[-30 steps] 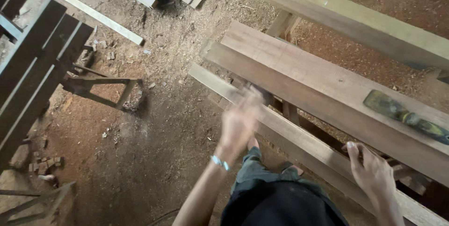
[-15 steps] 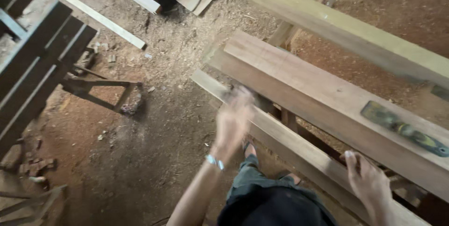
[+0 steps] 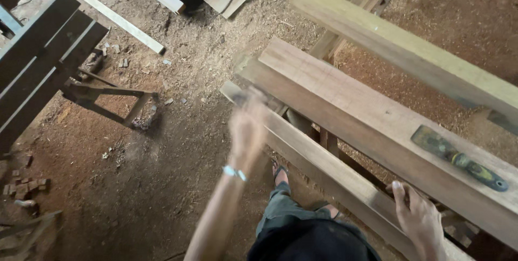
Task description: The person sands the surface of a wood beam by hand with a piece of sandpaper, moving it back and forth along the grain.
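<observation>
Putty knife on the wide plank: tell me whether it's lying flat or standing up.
Lying flat. The putty knife rests lengthwise on the wide plank, blade and handle both against the wood, untouched by either hand.

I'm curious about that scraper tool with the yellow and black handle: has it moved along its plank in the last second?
No. The scraper lies at the same spot on the wide plank, near its right-hand end; only the camera shifted.

We saw a wide plank [image 3: 367,115] carrying a putty knife [image 3: 458,158]. Sawdust and wood scraps [image 3: 21,185] covered the dirt floor [image 3: 135,185].
</observation>
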